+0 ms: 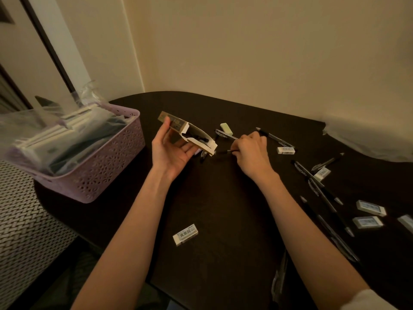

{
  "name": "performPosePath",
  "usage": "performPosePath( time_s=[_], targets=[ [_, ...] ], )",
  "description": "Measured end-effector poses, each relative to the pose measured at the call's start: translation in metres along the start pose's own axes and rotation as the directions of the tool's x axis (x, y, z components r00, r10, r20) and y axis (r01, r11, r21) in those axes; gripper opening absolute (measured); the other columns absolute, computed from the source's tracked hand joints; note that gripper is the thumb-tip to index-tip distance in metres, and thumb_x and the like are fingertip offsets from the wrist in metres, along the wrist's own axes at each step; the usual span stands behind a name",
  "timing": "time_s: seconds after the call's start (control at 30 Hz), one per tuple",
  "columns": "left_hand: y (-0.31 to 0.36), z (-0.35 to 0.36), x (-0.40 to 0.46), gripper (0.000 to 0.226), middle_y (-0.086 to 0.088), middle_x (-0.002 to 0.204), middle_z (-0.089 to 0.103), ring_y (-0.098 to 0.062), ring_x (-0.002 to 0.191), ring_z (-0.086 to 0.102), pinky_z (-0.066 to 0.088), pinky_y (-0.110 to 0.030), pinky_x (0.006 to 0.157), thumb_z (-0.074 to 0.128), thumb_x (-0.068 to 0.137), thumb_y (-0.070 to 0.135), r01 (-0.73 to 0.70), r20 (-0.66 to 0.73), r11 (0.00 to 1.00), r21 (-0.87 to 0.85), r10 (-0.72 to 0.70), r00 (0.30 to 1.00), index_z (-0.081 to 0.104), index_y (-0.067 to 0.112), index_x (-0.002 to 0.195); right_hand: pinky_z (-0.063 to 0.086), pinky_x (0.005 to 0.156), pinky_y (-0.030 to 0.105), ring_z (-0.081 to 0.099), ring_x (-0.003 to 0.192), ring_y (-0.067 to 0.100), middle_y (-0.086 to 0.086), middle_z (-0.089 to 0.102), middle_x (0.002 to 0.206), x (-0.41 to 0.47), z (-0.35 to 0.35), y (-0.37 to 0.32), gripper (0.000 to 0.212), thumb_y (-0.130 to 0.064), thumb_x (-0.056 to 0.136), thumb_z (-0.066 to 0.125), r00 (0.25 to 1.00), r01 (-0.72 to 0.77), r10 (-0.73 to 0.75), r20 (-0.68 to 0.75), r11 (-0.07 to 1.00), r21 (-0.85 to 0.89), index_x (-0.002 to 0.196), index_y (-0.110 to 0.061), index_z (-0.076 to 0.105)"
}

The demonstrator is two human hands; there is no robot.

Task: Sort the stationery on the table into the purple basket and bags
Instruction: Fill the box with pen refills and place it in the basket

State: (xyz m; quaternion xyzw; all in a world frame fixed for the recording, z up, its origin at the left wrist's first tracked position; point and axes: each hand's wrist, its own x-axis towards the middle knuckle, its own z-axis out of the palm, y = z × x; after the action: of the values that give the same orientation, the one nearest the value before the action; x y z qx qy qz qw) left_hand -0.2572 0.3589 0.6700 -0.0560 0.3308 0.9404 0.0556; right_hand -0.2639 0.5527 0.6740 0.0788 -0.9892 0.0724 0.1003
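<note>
My left hand holds a small open cardboard box tilted above the dark table, with dark pens showing in its open end. My right hand is closed on a thin black pen just right of the box mouth. The purple basket stands at the left, filled with clear bags and stationery. White erasers lie scattered: one eraser near the front, another eraser to the right of my right hand, several at the far right. A pale green eraser lies behind the box.
Several black pens lie spread along the right side of the table. A clear plastic bag hangs at the table's front edge under my right forearm. A woven-pattern surface sits below the basket at left. Walls close in behind.
</note>
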Motion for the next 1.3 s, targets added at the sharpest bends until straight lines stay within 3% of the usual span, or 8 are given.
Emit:
performPosePath(
  time_s=[0.1, 0.27, 0.4, 0.6, 0.87, 1.0, 1.17, 1.3],
  targets=[
    [0.004, -0.005, 0.002, 0.066, -0.020, 0.123, 0.061, -0.035, 0.099, 0.069, 0.055, -0.045, 0.088, 0.068, 0.079, 0.042, -0.039, -0.028, 0.999, -0.031, 0.038, 0.999, 0.047, 0.016, 0.137, 0.042, 0.097, 0.039, 0.052, 0.112, 0.022, 0.003, 0.060, 0.113, 0.001, -0.017, -0.007, 0.022, -0.019, 0.095, 0.055, 0.995, -0.038, 0.055, -0.085, 0.983, 0.182, 0.117, -0.019, 0.059],
    [0.012, -0.014, 0.005, 0.059, -0.019, 0.127, 0.062, -0.035, 0.108, 0.066, 0.051, -0.045, 0.098, 0.067, 0.082, 0.045, -0.117, -0.112, 0.986, -0.120, 0.103, 0.988, 0.055, 0.014, 0.132, 0.048, 0.064, 0.020, 0.059, 0.069, 0.003, -0.008, 0.060, 0.086, -0.015, -0.076, -0.027, 0.014, -0.021, 0.098, 0.050, 0.996, 0.084, -0.044, -0.082, 0.811, 0.579, 0.111, -0.023, 0.057],
    [0.010, -0.014, 0.005, 0.057, -0.019, 0.125, 0.063, -0.035, 0.107, 0.067, 0.052, -0.044, 0.097, 0.065, 0.085, 0.046, -0.119, -0.100, 0.990, -0.070, 0.112, 0.989, 0.055, 0.015, 0.132, 0.044, 0.066, 0.018, 0.057, 0.074, 0.000, -0.016, 0.058, 0.078, -0.037, -0.107, -0.044, 0.016, -0.025, 0.096, 0.054, 0.970, 0.216, -0.243, -0.024, 0.807, 0.550, 0.105, -0.024, 0.068],
    [0.007, -0.009, 0.003, 0.058, -0.018, 0.122, 0.062, -0.034, 0.099, 0.070, 0.055, -0.042, 0.087, 0.063, 0.086, 0.046, -0.096, -0.063, 0.995, -0.030, 0.094, 0.994, 0.051, 0.019, 0.136, 0.051, 0.062, 0.021, 0.059, 0.069, 0.004, -0.014, 0.060, 0.082, -0.041, -0.104, -0.054, 0.016, -0.028, 0.095, 0.055, 0.980, 0.196, -0.196, -0.040, 0.896, 0.398, 0.104, -0.025, 0.068],
    [0.006, -0.008, 0.001, 0.059, -0.015, 0.111, 0.063, -0.031, 0.093, 0.071, 0.056, -0.040, 0.079, 0.063, 0.086, 0.043, -0.077, -0.021, 0.997, -0.029, 0.076, 0.997, 0.049, 0.017, 0.136, 0.049, 0.069, 0.016, 0.058, 0.080, 0.001, -0.010, 0.057, 0.096, -0.037, -0.089, -0.063, 0.024, -0.015, 0.093, 0.058, 0.963, 0.179, -0.264, 0.052, 0.772, 0.609, 0.114, -0.021, 0.050],
    [0.007, -0.009, 0.001, 0.057, -0.017, 0.116, 0.063, -0.034, 0.098, 0.070, 0.056, -0.042, 0.081, 0.062, 0.086, 0.045, -0.087, -0.021, 0.995, -0.054, 0.086, 0.996, 0.051, 0.016, 0.134, 0.058, 0.078, 0.028, 0.068, 0.084, 0.009, -0.004, 0.061, 0.101, -0.038, -0.095, -0.058, 0.025, -0.004, 0.089, 0.062, 0.970, 0.125, -0.236, 0.063, 0.701, 0.703, 0.109, -0.017, 0.055],
    [0.007, -0.010, 0.003, 0.074, -0.016, 0.118, 0.059, -0.032, 0.094, 0.070, 0.055, -0.042, 0.081, 0.068, 0.078, 0.045, -0.087, 0.017, 0.996, -0.035, 0.088, 0.996, 0.046, 0.015, 0.141, 0.056, 0.079, 0.017, 0.069, 0.083, 0.004, -0.001, 0.069, 0.093, -0.036, -0.091, -0.059, 0.019, 0.001, 0.085, 0.067, 0.980, 0.151, -0.200, -0.024, 0.651, 0.744, 0.094, -0.015, 0.066],
    [0.006, -0.013, 0.005, 0.088, -0.017, 0.124, 0.051, -0.032, 0.103, 0.063, 0.053, -0.043, 0.086, 0.074, 0.071, 0.047, -0.084, 0.066, 0.996, -0.002, 0.084, 0.994, 0.042, 0.012, 0.144, 0.052, 0.074, 0.009, 0.066, 0.082, 0.002, -0.007, 0.066, 0.091, -0.033, -0.086, -0.060, 0.019, -0.001, 0.083, 0.070, 0.974, 0.204, -0.214, -0.071, 0.700, 0.684, 0.095, -0.016, 0.069]
  ],
)
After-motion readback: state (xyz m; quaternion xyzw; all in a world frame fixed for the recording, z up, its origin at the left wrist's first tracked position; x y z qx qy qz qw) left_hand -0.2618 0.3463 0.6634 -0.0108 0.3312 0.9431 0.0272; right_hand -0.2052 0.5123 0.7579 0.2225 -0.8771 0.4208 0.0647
